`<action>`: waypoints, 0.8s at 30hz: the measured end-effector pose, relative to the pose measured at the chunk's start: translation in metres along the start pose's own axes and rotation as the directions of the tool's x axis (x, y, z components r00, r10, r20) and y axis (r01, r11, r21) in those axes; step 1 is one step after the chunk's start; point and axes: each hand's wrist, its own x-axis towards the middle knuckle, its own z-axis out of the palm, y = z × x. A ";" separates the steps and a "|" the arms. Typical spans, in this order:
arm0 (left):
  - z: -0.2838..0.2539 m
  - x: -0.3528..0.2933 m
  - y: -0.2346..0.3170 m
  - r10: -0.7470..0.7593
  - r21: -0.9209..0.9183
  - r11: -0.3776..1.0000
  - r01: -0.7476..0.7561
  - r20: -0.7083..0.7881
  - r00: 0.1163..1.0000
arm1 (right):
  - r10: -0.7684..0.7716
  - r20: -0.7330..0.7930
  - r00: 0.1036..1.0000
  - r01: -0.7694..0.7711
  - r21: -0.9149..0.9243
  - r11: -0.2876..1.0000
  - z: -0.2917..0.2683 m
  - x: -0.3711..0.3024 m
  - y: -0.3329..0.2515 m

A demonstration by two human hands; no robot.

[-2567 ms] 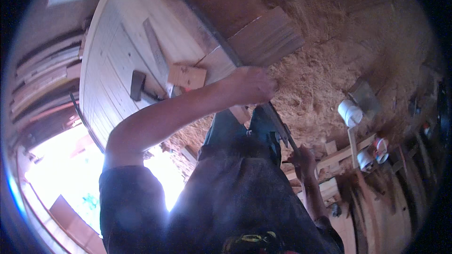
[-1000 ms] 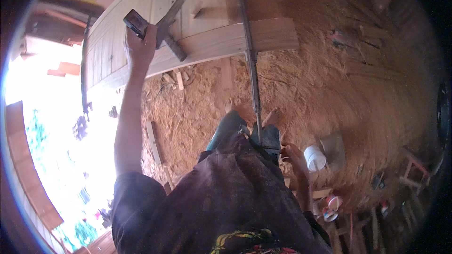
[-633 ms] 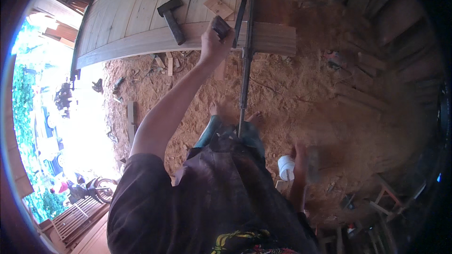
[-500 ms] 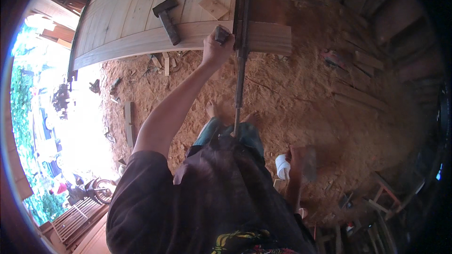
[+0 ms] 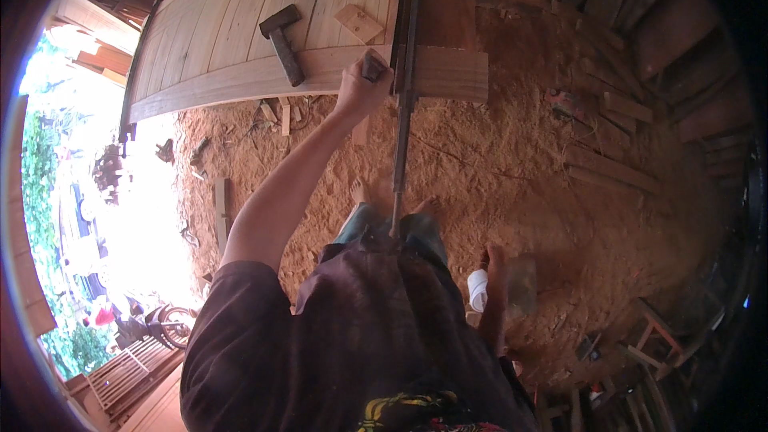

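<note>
Ahead of me is a large planked wooden panel [image 5: 240,24] with a curved near rail. A long metal bar clamp [image 5: 403,124] crosses its right part and reaches back toward my waist. My left hand [image 5: 360,96] is closed around a dark, blunt-ended wooden piece [image 5: 373,69] at the rail, just left of the clamp. My right hand [image 5: 494,262] is low at my right side, its fingers curled. A blurred grey rectangular block [image 5: 522,284] shows right beside it, and a white cylindrical thing [image 5: 478,290] on its other side. What the right fingers grip is unclear.
A hammer [image 5: 285,48] and a small pointed wood offcut [image 5: 359,22] lie on the panel. On the dirt floor are boards [image 5: 612,168], a red power tool [image 5: 564,102] and a wood strip [image 5: 222,212]. A wooden frame [image 5: 652,336] stands at lower right; a motorcycle [image 5: 164,324] is at left.
The panel, hammer and clamp sit slightly lower in the picture. My left hand keeps its grip by the clamp. The right hand and the grey block have shifted only a little.
</note>
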 end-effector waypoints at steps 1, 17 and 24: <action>0.000 0.000 0.000 0.005 -0.004 1.000 -0.005 -0.007 1.000 | 0.021 -0.016 1.000 -0.021 0.004 1.000 -0.001 0.003 -0.004; -0.006 0.007 -0.006 0.042 0.145 0.989 -0.041 -0.008 0.999 | 0.062 -0.114 0.991 -0.065 -0.023 0.998 0.012 0.014 0.011; -0.008 0.003 0.018 -0.056 0.200 0.978 0.055 0.002 0.998 | 0.106 0.072 0.992 -0.116 0.151 0.982 0.018 0.010 0.027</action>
